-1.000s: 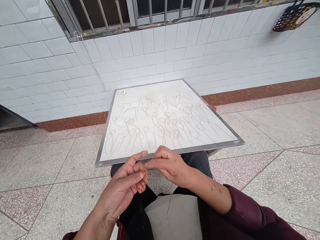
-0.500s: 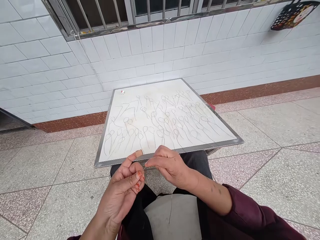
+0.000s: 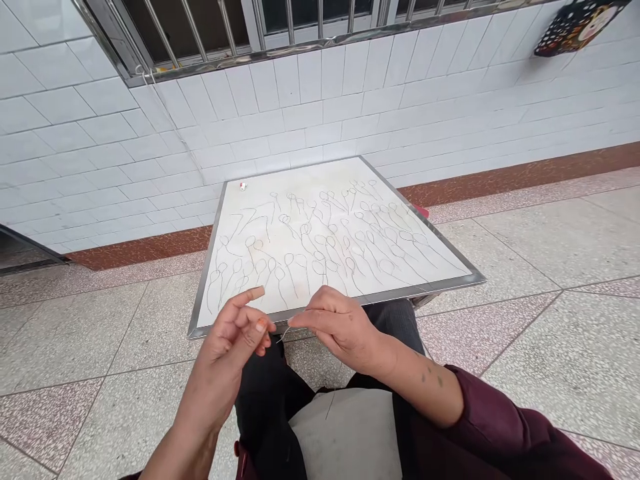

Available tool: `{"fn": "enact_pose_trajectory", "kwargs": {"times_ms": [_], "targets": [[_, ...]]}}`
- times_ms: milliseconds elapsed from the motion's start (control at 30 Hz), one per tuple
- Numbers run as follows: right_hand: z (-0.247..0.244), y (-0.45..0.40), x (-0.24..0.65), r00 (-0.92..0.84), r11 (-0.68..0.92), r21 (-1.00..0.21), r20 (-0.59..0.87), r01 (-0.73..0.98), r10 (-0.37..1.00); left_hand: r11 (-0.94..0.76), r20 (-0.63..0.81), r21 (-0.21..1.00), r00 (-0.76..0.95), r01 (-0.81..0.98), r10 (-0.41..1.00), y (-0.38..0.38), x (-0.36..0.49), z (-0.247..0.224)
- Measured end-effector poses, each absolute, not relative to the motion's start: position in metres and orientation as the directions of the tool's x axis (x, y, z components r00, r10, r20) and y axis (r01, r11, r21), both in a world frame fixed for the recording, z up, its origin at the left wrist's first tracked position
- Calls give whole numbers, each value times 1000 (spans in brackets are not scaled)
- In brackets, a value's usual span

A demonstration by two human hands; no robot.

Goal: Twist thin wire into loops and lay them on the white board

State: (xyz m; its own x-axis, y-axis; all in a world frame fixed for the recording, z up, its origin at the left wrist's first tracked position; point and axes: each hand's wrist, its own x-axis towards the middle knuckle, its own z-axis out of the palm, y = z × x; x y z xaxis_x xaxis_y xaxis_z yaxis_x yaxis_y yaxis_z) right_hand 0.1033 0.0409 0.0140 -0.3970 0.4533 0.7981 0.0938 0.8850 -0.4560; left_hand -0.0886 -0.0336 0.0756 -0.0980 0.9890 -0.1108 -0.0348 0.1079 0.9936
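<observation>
My right hand point(image 3: 345, 330) pinches a thin wire point(image 3: 283, 333) between thumb and forefinger. One short, curved end pokes out towards my left hand point(image 3: 235, 340), and a long tail hangs below my right hand over my lap. Just left of the wire's end, my left hand is loosely curled and holds nothing that I can see. Its forefinger stretches out and wears a tan bandage point(image 3: 257, 292) at the tip. Beyond both hands, several thin wires with looped ends point(image 3: 280, 273) lie spread over the white tabletop point(image 3: 310, 175).
The table has a grey metal edge point(image 3: 350, 301) and stands against a white tiled wall point(image 3: 300, 123). A small white and red item point(image 3: 243, 187) lies at its far left corner. Barred windows point(image 3: 225, 30) and a dark patterned bag point(image 3: 575, 30) are above. A light grey cushion point(image 3: 350, 433) sits between my legs.
My left hand has moved left, away from my right hand, and let go of the wire's end. The short curved end now shows free; my right hand has hardly moved.
</observation>
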Motion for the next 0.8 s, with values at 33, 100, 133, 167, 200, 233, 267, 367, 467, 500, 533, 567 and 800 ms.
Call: {"fn": "enact_pose_trajectory", "kwargs": {"times_ms": [33, 100, 133, 167, 200, 233, 267, 367, 467, 500, 533, 567, 800], "targets": [[15, 40, 103, -405, 888, -449, 796, 102, 449, 109, -108, 994, -46, 31, 993, -31, -85, 76], [15, 39, 102, -418, 888, -445, 789, 114, 449, 119, -123, 988, 29, 101, 992, -28, -79, 77], [15, 39, 103, -422, 888, -446, 787, 114, 449, 124, -129, 986, 40, 113, 991, -27, -76, 77], [15, 40, 104, -423, 888, -446, 788, 111, 449, 129, -135, 985, 42, 113, 990, -26, -73, 76], [14, 41, 105, -420, 889, -445, 790, 107, 446, 138, -143, 985, 43, 104, 989, -25, -72, 76], [13, 41, 106, -412, 890, -443, 796, 102, 444, 148, -153, 985, 50, 87, 987, -25, -70, 76], [12, 42, 108, -406, 892, -442, 800, 100, 442, 159, -163, 985, 59, 60, 985, -24, -69, 76], [12, 44, 112, -398, 886, -456, 801, 80, 448, 196, -191, 978, 72, -76, 979, -25, -64, 77], [15, 45, 115, -393, 860, -503, 776, 85, 493, 228, -220, 954, 64, -196, 973, -26, -60, 77], [16, 45, 116, -381, 848, -519, 767, 104, 516, 237, -228, 947, 66, -217, 972, -27, -60, 77], [17, 45, 117, -366, 838, -531, 760, 127, 537, 242, -233, 942, 66, -232, 970, -28, -60, 76], [17, 46, 119, -350, 828, -541, 754, 148, 555, 246, -238, 938, 65, -246, 969, -29, -60, 75], [1, 46, 124, -339, 789, -585, 715, 191, 612, 241, -228, 962, 111, -127, 967, -25, -68, 64]]}}
